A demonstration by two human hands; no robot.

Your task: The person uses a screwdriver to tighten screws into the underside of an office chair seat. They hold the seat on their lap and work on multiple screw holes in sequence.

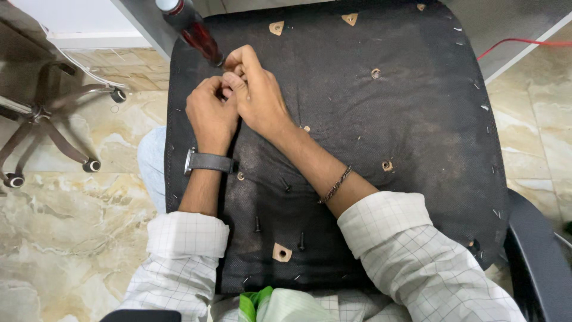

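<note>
**Both hands meet at a screwdriver on an upturned chair seat**

While the black fabric underside of a chair seat (pixel 381 137) lies across the person's lap, both hands work close together near its far left corner. The left hand (pixel 210 116) is curled, its fingers bent inward toward the right hand, and a grey-strapped watch (pixel 205 161) sits on that wrist. The right hand (pixel 259 98) lies just beside it, touching it, with fingertips bunched at the lower end of a screwdriver (pixel 193 28) that has a dark red translucent handle. The tool leans up and away to the left, its tip hidden behind the fingers. The right grip is pressed together around the screwdriver's shaft end; whether the left grip pinches the shaft, a screw, or nothing cannot be told, because the fingers cover that spot.

A chain bracelet (pixel 335 185) circles the right wrist. Both sleeves are white with a fine check.

Several loose black screws (pixel 258 224) lie on the seat fabric nearer the body, well apart from the hands. Pale cut-outs in the fabric show mounting holes (pixel 282 253), and small staples line the edges. A black armrest (pixel 536 262) curves at the right. On the marble floor (pixel 71 226) to the left stands the wheeled base (pixel 53 119) of another chair, and a red cable (pixel 518 42) runs at the upper right.
</note>
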